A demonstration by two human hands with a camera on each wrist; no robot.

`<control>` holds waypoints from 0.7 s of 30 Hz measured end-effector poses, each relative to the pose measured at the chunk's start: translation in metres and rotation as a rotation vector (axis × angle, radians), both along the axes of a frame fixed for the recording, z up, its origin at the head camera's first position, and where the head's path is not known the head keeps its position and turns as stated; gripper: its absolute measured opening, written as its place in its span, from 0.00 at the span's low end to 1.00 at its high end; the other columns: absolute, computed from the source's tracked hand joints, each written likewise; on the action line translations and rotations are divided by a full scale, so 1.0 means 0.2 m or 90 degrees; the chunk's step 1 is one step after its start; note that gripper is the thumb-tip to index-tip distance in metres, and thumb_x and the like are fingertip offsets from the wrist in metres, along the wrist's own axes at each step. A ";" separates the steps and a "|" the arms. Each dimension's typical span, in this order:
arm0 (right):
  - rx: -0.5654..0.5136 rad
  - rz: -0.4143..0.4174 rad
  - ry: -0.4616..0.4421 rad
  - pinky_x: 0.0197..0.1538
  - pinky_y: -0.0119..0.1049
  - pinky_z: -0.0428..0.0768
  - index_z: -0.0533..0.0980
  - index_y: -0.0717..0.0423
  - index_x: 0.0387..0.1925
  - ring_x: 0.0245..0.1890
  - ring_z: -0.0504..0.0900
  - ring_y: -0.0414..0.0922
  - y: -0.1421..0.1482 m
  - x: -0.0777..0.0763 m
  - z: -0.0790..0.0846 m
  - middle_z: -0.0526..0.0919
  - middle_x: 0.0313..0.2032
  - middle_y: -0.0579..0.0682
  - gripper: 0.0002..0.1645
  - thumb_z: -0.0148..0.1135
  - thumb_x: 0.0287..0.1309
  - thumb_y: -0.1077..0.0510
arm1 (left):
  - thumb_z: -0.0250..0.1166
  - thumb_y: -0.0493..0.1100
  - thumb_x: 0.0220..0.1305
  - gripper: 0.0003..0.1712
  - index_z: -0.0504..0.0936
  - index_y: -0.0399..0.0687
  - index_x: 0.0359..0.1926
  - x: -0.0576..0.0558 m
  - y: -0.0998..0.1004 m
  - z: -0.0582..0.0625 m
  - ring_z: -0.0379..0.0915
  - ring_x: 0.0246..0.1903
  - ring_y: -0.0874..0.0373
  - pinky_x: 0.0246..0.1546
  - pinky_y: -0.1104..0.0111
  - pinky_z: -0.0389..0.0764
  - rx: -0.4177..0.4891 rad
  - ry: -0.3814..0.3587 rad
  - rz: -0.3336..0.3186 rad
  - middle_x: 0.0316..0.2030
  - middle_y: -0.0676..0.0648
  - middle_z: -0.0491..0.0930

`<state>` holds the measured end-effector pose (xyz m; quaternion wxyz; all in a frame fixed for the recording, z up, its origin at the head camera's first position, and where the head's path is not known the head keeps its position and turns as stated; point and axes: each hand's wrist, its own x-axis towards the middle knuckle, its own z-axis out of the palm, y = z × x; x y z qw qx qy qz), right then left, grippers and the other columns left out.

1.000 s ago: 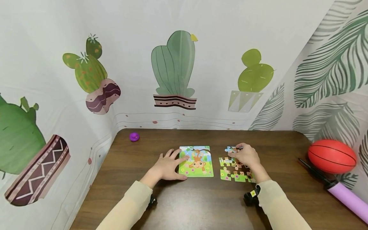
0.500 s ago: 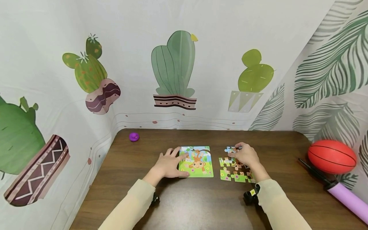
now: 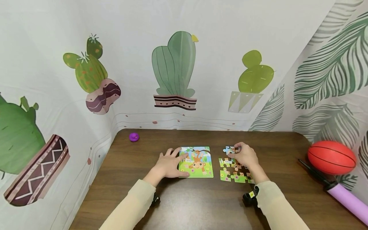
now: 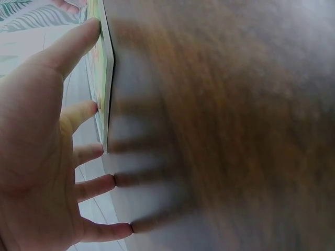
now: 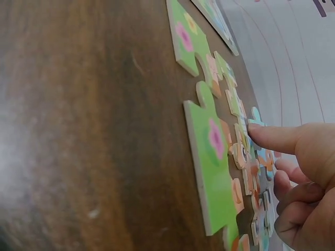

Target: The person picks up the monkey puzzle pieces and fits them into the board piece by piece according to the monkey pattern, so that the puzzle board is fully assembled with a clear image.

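My left hand lies spread with straight fingers on the left edge of a square monkey-picture board. In the left wrist view, its thumb and index fingertip rest on the board, with other fingertips on the table. Right of the board, my right hand pinches a blue puzzle piece at the top of a group of loose jigsaw pieces. The right wrist view has the thumb against the blue piece and the other fingers curled. Part of the group is hidden under this hand.
A brown wooden table bears everything. A small purple toy sits at the back left. To the right are a red ball and a lilac-and-black pump. A patterned cloth hangs behind the table.
The blue piece has shifted slightly left with my right hand. Over the last second my left thumb has moved a little further onto the board.
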<state>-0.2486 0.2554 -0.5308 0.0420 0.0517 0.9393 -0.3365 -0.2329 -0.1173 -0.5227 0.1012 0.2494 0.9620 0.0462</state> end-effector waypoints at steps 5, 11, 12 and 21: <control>0.013 0.005 0.023 0.37 0.47 0.75 0.78 0.59 0.54 0.38 0.78 0.53 0.00 0.00 -0.01 0.79 0.47 0.57 0.29 0.74 0.61 0.45 | 0.59 0.85 0.55 0.56 0.60 0.72 0.81 0.00 0.00 0.00 0.50 0.75 0.40 0.63 0.27 0.60 -0.006 0.003 -0.002 0.81 0.48 0.51; 0.009 0.013 0.038 0.41 0.51 0.77 0.77 0.59 0.54 0.43 0.81 0.56 0.00 0.00 -0.02 0.82 0.50 0.60 0.27 0.74 0.62 0.47 | 0.59 0.85 0.55 0.56 0.61 0.71 0.80 0.00 0.00 0.01 0.50 0.75 0.39 0.63 0.27 0.60 0.001 -0.001 -0.001 0.81 0.48 0.51; 0.009 0.013 0.041 0.41 0.51 0.77 0.77 0.58 0.53 0.42 0.81 0.56 0.00 0.00 -0.02 0.82 0.49 0.59 0.26 0.74 0.62 0.47 | 0.59 0.85 0.55 0.56 0.61 0.72 0.81 0.00 0.00 0.01 0.50 0.75 0.39 0.63 0.27 0.60 0.001 -0.002 -0.001 0.81 0.48 0.51; -0.008 0.025 0.067 0.36 0.44 0.73 0.77 0.55 0.49 0.35 0.78 0.51 0.01 0.00 -0.04 0.82 0.44 0.54 0.22 0.74 0.62 0.47 | 0.59 0.85 0.55 0.56 0.60 0.72 0.81 0.00 0.01 0.01 0.50 0.75 0.40 0.64 0.28 0.60 -0.007 -0.007 0.003 0.80 0.48 0.51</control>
